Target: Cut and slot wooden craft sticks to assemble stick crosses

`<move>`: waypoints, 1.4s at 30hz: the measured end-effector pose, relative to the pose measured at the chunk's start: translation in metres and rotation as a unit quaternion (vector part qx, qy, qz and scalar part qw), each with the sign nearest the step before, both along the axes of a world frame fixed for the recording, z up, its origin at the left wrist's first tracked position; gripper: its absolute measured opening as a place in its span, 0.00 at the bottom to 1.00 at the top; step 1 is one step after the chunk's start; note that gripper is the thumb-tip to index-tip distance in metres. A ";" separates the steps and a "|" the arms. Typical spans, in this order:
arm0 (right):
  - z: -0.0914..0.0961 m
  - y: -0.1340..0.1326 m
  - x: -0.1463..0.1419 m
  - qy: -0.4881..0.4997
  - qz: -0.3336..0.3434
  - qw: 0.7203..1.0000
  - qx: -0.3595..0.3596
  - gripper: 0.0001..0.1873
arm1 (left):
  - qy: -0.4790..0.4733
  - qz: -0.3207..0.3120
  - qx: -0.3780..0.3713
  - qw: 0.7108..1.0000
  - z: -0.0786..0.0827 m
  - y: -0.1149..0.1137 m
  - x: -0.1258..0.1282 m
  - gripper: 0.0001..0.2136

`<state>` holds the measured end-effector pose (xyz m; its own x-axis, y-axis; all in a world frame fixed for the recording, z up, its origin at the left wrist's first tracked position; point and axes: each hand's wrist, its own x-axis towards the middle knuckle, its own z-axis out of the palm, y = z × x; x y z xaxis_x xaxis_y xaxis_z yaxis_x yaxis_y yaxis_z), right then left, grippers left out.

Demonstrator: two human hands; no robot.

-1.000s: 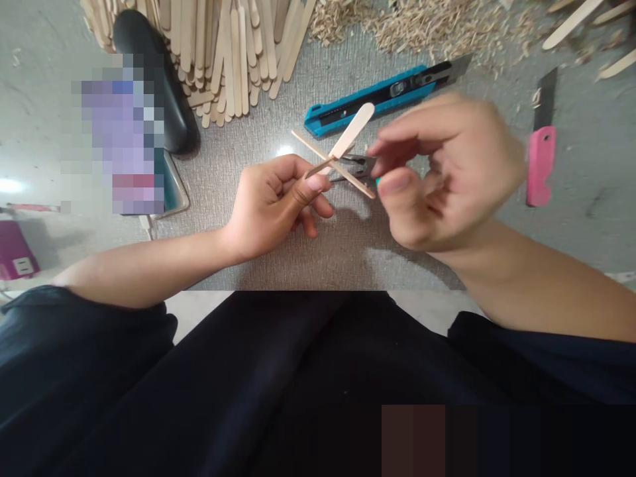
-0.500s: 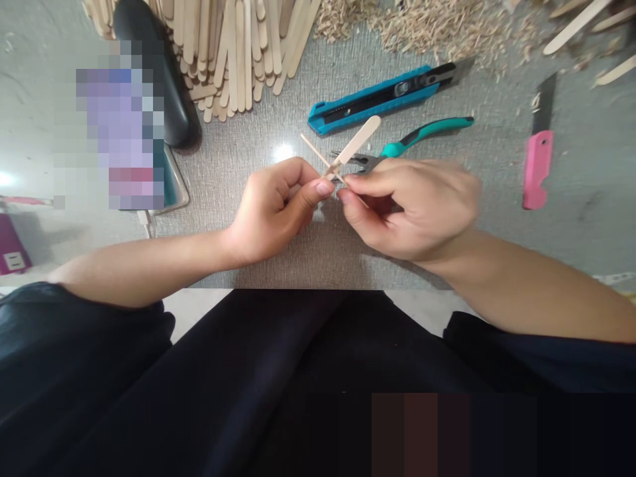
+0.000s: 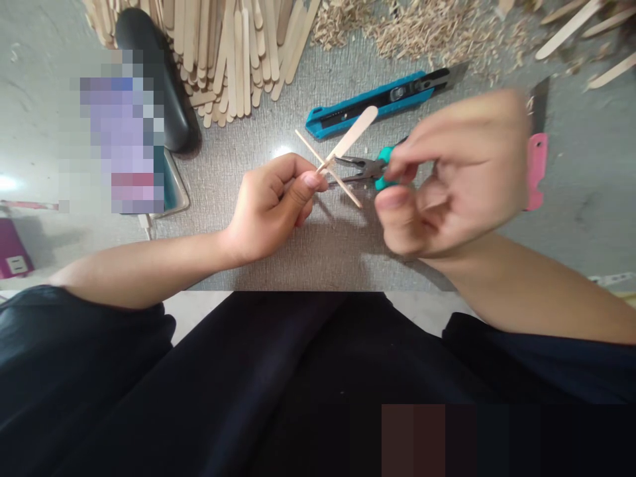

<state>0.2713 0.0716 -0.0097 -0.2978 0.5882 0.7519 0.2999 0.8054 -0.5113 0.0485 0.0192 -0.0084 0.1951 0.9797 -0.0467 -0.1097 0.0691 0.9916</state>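
Note:
My left hand (image 3: 275, 205) pinches a popsicle stick (image 3: 356, 131) between thumb and index finger; its rounded end points up and right. A thin wooden strip (image 3: 348, 188) crosses this stick just beyond my fingertips. Slightly blurred, my right hand (image 3: 457, 172) hovers over the handles of the needle-nose pliers (image 3: 370, 169), its thumb apart from its curled fingers. The pliers lie on the table with their jaws spread, pointing at the crossed sticks. My right hand covers most of their teal handles; whether it touches them I cannot tell.
Beyond the hands lies a blue utility knife (image 3: 368, 105), blade out. A pink-handled knife (image 3: 536, 172) is partly behind my right hand. Popsicle sticks (image 3: 243, 59) and wood shavings (image 3: 437, 30) are heaped at the back. A black case (image 3: 159, 86) and a blurred-out phone (image 3: 122, 139) are left.
My right hand has let go of the thin strip and moved right and up, over the pliers' handles. My left hand still holds the popsicle stick in nearly the same place.

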 end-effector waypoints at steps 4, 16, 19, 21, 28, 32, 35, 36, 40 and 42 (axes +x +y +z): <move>0.002 0.005 0.007 0.020 0.004 0.994 -0.110 0.17 | -0.016 -0.020 0.003 1.000 0.003 0.001 0.000 0.24; -0.001 0.005 -0.001 -0.059 0.084 0.994 -0.045 0.05 | -0.078 -0.078 -0.012 0.994 0.000 0.004 -0.001 0.22; 0.000 0.003 0.000 -0.077 0.092 0.992 -0.030 0.05 | -0.069 -0.083 -0.020 0.994 -0.002 0.005 -0.002 0.23; 0.001 0.001 0.001 -0.092 0.089 0.991 -0.036 0.05 | -0.058 -0.081 -0.009 0.995 -0.005 0.005 -0.004 0.24; 0.001 -0.005 -0.001 -0.119 0.065 0.991 -0.015 0.07 | -0.048 -0.080 0.016 0.996 -0.003 0.006 -0.003 0.23; 0.000 -0.003 0.000 -0.103 0.059 0.991 -0.065 0.06 | -0.064 -0.074 -0.062 0.993 0.006 0.005 -0.001 0.25; -0.003 -0.001 0.003 -0.110 0.050 0.986 -0.110 0.05 | -0.062 -0.067 -0.082 0.992 0.007 0.006 -0.001 0.26; -0.005 -0.001 0.004 -0.121 0.045 0.983 -0.128 0.07 | -0.061 -0.067 -0.078 0.993 0.007 0.006 -0.002 0.26; -0.009 -0.002 0.005 -0.135 0.042 0.983 -0.119 0.10 | -0.050 -0.085 -0.077 0.992 0.006 0.007 -0.003 0.26; -0.010 -0.002 0.003 -0.122 0.035 0.989 -0.071 0.10 | -0.048 -0.092 -0.085 0.991 0.008 0.007 -0.003 0.26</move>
<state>0.2742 0.0696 -0.0197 -0.5045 0.6546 0.5630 0.3747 0.7535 -0.5403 0.0457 0.0263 -0.0007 0.3806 0.9071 -0.1799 -0.1727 0.2608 0.9498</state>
